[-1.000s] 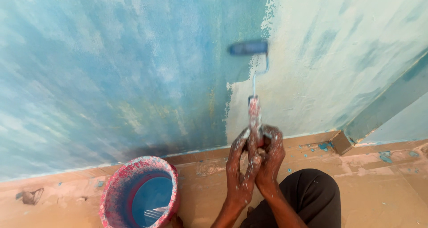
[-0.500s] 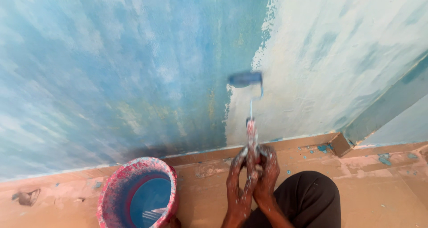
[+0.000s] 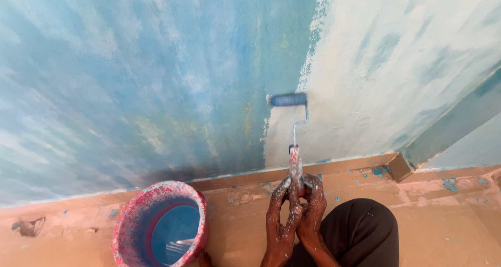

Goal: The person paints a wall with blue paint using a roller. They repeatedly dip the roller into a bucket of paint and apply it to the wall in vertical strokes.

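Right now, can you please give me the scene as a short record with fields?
left hand: grips roller handle, paint-spattered
right hand: grips same handle
paint roller: blue sleeve lies on the wall, at edge of blue and pale areas
wall: blue on left, pale on right
bucket: red, blue paint inside, on floor at left
knee: dark trousers

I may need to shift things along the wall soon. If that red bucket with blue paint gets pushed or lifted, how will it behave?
The red bucket holds a pool of blue paint, so it is probably heavy for its size, and the paint would likely slosh if shoved quickly. Its rim and outside look coated with paint, so it may be slippery or messy to grasp. It stands upright on the flat floor, so it is unlikely to tip.
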